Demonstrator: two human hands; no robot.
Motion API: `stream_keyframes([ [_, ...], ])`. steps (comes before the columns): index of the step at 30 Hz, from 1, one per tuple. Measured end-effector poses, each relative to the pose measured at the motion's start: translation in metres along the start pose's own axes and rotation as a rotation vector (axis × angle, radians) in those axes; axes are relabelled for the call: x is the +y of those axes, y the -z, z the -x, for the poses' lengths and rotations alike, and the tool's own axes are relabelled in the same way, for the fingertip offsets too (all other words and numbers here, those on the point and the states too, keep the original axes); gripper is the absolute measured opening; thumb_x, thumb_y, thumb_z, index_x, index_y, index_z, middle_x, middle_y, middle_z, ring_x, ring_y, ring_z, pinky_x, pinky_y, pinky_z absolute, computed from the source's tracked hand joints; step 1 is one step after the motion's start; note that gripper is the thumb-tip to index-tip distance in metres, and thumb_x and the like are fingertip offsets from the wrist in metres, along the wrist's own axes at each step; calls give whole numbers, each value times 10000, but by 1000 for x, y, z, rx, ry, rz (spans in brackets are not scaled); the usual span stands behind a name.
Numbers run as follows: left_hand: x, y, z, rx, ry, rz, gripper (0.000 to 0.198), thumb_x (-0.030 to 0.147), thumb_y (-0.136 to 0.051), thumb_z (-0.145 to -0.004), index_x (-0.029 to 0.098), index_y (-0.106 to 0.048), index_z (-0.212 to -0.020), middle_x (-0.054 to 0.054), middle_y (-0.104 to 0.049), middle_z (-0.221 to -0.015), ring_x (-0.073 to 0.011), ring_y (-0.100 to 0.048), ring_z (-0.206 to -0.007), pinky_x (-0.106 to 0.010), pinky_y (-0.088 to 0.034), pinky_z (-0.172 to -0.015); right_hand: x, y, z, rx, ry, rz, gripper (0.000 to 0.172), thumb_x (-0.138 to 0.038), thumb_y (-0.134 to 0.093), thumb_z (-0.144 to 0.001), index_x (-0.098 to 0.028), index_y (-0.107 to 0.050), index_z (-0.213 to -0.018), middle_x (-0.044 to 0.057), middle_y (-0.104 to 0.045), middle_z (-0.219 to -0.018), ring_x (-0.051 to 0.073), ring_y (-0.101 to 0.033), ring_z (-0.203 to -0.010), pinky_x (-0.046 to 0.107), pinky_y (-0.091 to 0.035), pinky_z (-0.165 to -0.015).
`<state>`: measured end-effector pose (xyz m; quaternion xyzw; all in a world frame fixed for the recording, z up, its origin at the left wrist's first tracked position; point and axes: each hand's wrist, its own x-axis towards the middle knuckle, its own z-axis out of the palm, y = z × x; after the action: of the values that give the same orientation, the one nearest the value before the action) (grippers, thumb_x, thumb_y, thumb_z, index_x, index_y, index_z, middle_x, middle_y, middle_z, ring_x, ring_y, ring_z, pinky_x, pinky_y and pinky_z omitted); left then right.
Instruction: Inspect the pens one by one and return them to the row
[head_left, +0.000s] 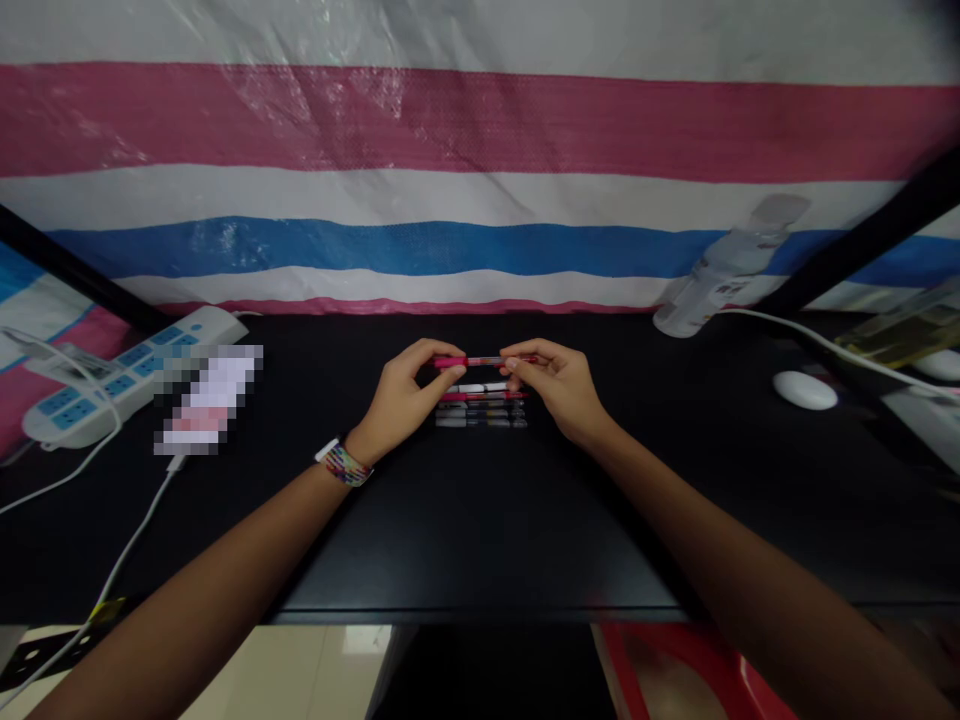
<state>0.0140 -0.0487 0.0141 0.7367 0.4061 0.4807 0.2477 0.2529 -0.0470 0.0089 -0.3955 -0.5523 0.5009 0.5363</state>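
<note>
Between my two hands a red pen (484,362) lies crosswise, its clear barrel showing in the middle. My left hand (411,392) pinches its left end between thumb and fingers. At the other end, the thumb and fingers of my right hand (556,382) close on it. Just below, on the near side, several more pens lie side by side in a row: a white pen (480,388), another red pen (484,397) and some clear pens (481,421). A woven, many-coloured band (346,464) is around my left wrist.
A white power strip (135,375) and a blurred-out phone (214,400) with a cable lie at the left. Toward the right stand a clear bottle (724,270) and a white mouse (805,390). A striped sheet (480,120) hangs behind the black table (480,540).
</note>
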Motion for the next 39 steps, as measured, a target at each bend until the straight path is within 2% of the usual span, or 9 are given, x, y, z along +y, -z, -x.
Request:
stream_keyframes([
  [5, 3, 2, 0, 17, -138, -125, 93, 275, -780, -1006, 245, -841, -1069, -57, -822, -1028, -240, -721, -982, -409, -555, -934, 0, 1, 0, -31, -62, -100, 277, -397, -928, -809, -212, -834, -992, 10, -752, -772, 142, -654, -632, 346, -559, -676],
  [12, 4, 3, 0, -25, -40, -15, 135, 323, -760, -1022, 236, -863, -1026, -35, -784, -879, -209, -693, -838, -350, -530, -805, -3, 1, 0, -36, -25, -97, 247, -356, -938, -791, -222, -840, -974, 20, -771, -800, 160, -689, -679, 375, -585, -734],
  [18, 0, 3, 1, -35, 137, 85, 522, 475, -675, -1070, 203, -663, -625, 8, -565, -599, -166, -613, -651, -306, -462, -656, -4, 0, 1, -64, 23, -65, 215, -354, -907, -820, -232, -845, -986, 15, -784, -821, 156, -690, -663, 373, -581, -719],
  [22, -1, 2, -1, 15, 95, 123, 210, 402, -854, -932, 220, -815, -1028, -21, -770, -880, -184, -706, -810, -314, -555, -786, -1, 1, 0, -33, -1, -74, 264, -396, -923, -815, -226, -832, -995, 16, -776, -822, 155, -686, -668, 358, -573, -698],
  [24, -1, 2, -2, 6, 96, 114, 212, 413, -842, -945, 216, -816, -1020, -51, -812, -976, -210, -743, -899, -338, -579, -849, 0, 2, -1, -14, -4, -79, 285, -414, -927, -812, -225, -828, -1002, 16, -771, -821, 153, -680, -675, 355, -573, -699],
  [27, -3, 2, -2, -25, 141, 100, 305, 470, -701, -1052, 209, -797, -926, -39, -762, -811, -201, -734, -808, -332, -572, -791, 1, 2, -1, -6, -11, -84, 296, -423, -924, -821, -226, -828, -1019, 17, -765, -832, 150, -676, -690, 359, -582, -719],
  [31, -7, 1, -3, 34, 84, 170, 482, 382, -893, -893, 243, -719, -1320, -2, -740, -875, -182, -722, -828, -323, -576, -835, 0, 3, -1, 3, -26, -102, 291, -420, -930, -817, -228, -824, -1007, 18, -765, -840, 148, -673, -697, 360, -591, -737],
  [35, -7, 2, -3, -26, 114, 102, 261, 466, -704, -1055, 219, -765, -1002, -8, -699, -754, -165, -660, -714, -308, -539, -731, 0, 3, -2, 24, -44, -157, 292, -401, -947, -795, -225, -823, -992, 16, -768, -831, 138, -665, -686, 340, -580, -730],
  [39, -4, 1, -2, 21, 77, 126, 338, 373, -845, -941, 235, -745, -1233, -15, -749, -900, -184, -715, -841, -324, -574, -838, 0, 3, -3, 40, -62, -164, 318, -425, -944, -786, -224, -815, -995, 14, -762, -826, 146, -672, -691, 353, -591, -738],
])
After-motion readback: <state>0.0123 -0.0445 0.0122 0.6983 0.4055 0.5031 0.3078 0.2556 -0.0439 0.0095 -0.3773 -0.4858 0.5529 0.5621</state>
